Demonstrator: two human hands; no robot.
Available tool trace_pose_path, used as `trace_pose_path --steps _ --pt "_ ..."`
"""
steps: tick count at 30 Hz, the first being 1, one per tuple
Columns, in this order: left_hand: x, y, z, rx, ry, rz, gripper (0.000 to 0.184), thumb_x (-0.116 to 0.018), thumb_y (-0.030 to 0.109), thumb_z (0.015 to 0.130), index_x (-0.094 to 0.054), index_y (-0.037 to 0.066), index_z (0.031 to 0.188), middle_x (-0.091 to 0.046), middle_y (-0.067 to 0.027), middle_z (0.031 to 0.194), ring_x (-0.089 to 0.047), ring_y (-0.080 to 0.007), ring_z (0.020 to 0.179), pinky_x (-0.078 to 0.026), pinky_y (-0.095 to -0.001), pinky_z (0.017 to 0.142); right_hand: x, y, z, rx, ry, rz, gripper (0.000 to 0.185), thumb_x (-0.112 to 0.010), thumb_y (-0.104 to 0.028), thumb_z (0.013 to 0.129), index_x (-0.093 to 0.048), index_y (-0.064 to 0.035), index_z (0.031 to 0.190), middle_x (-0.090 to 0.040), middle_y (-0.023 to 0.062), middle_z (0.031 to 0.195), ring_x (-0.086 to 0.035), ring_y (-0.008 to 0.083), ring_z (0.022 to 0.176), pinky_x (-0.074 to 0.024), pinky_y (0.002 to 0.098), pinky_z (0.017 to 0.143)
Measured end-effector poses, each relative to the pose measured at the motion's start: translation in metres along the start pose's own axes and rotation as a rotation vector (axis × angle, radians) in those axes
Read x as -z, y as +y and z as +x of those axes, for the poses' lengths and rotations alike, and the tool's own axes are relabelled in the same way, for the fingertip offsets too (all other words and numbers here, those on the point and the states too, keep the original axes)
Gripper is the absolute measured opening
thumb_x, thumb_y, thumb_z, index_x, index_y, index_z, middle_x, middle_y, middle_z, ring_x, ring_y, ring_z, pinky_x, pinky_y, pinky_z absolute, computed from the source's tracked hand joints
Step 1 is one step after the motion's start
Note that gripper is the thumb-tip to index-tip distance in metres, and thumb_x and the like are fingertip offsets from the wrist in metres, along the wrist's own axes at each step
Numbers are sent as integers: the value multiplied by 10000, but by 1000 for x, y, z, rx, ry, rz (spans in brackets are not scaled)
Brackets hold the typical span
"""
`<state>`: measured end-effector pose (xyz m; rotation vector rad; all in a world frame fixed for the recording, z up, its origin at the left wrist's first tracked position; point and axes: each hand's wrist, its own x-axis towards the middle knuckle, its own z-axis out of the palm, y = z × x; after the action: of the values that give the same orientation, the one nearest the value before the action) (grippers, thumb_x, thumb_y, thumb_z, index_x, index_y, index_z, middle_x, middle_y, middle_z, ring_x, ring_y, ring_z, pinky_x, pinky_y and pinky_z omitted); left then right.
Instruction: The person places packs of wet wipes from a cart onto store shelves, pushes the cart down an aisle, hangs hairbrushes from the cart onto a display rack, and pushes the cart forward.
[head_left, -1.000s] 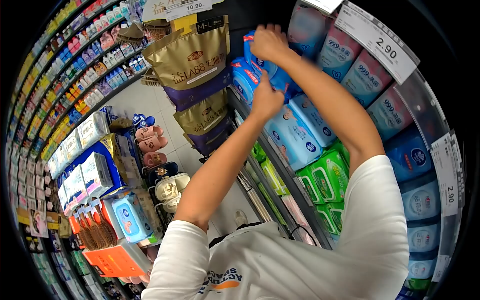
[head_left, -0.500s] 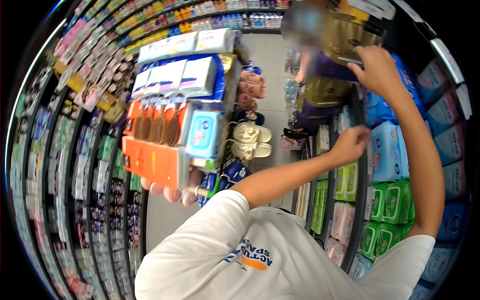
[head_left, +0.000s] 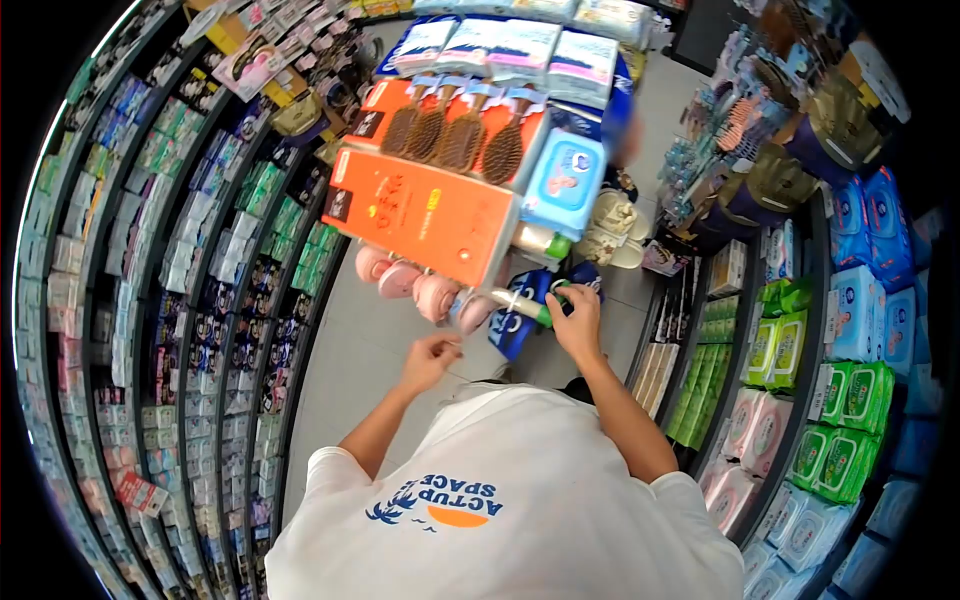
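My right hand (head_left: 574, 318) closes around the green end of a pale bar, which looks like a cart handle (head_left: 522, 304). My left hand (head_left: 430, 362) hovers just below the pink fluffy slippers (head_left: 436, 296), fingers curled loosely together with nothing visible in them. Beyond both hands is a piled-up load: orange boxes (head_left: 420, 212), several brown paddle hairbrushes (head_left: 460, 140), a blue pack of wipes (head_left: 565, 182) and white-and-blue packs (head_left: 500, 47). A dark blue bag (head_left: 512, 335) hangs under the bar.
Tall shelves of small packaged goods (head_left: 190, 290) line the left. On the right, shelves hold green wipe packs (head_left: 838, 428), pink packs (head_left: 735, 440) and blue packs (head_left: 855, 312). Gold-and-purple bags (head_left: 835, 130) hang at the upper right. Cream slippers (head_left: 612, 228) hang beside the load. Grey tiled floor (head_left: 350, 390) runs between the shelves.
My right hand has left the gold-and-purple bag and come down to the handle. My left hand has moved leftward, away from the right-hand shelf. My view has turned to the right.
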<state>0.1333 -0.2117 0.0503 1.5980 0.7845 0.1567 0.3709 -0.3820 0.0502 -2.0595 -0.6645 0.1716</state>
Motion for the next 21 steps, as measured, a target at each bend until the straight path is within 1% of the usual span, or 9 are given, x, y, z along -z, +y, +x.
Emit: trace_pose_path --steps 2,4,6,9,12,14,17,19,21 --pt "57 -30 3 -74 202 158 232 -608 51 810 -638 -8 1033 -645 -33 742 -586 -89 668 -456 -234 604 -29 -18 -16 80 119 -130 301 -701 -224 766 -658 -7 970 -528 222 1165 -454 401 1117 -380 458 938" --pt "99 -18 9 -84 295 338 254 -606 66 831 -618 -23 1069 -668 -79 843 -609 -118 743 -481 -249 678 -45 -17 -19 142 179 -181 346 -686 -236 773 -650 13 1010 -498 237 1229 -409 440 1169 -342 486 993" --pt "119 -5 27 -176 437 354 245 -598 68 847 -616 -24 1073 -663 -76 853 -611 -119 764 -479 -246 694 -61 -19 -18 157 192 -232 334 -665 -242 790 -654 12 1006 -496 238 1243 -391 444 1194 -331 485 1007" --pt "119 33 49 -377 427 186 228 -576 43 865 -612 -26 1079 -659 -79 875 -611 -124 768 -482 -248 703 -63 -26 -26 208 190 -395 269 -572 -224 857 -678 -1 964 -550 225 1206 -392 412 1236 -288 501 1041" --pt "97 57 62 -489 227 72 219 -556 27 883 -606 -34 1087 -659 -81 901 -616 -127 791 -484 -247 712 -71 -27 -31 206 263 -417 261 -568 -228 861 -679 -7 944 -592 190 1150 -424 374 1224 -303 511 1020" --pt "68 65 64 -501 122 31 215 -555 27 887 -604 -39 1086 -657 -80 904 -617 -126 808 -486 -247 718 -66 -27 -32 171 176 -354 250 -571 -229 860 -676 -11 922 -627 155 1081 -457 347 1198 -325 494 999" --pt "23 76 65 -358 -56 -62 220 -555 48 901 -594 -54 1092 -653 -87 943 -623 -133 868 -491 -254 761 -57 -26 -30 147 94 -272 248 -580 -235 851 -670 -13 912 -644 138 1021 -486 349 1161 -345 478 977" --pt "-5 101 64 -477 -66 -38 245 -591 48 850 -600 -61 1070 -673 -137 901 -647 -170 837 -504 -267 768 -49 -25 -24 182 149 -294 225 -593 -211 839 -667 -14 918 -652 134 981 -526 337 1108 -393 439 933" --pt "-26 128 69 -542 -88 104 302 -597 46 814 -591 -62 1096 -642 -215 1005 -626 -262 971 -478 -327 868 -33 -31 -7 -7 278 -77 199 -609 -179 823 -664 -16 922 -652 133 976 -555 314 1068 -432 406 883"
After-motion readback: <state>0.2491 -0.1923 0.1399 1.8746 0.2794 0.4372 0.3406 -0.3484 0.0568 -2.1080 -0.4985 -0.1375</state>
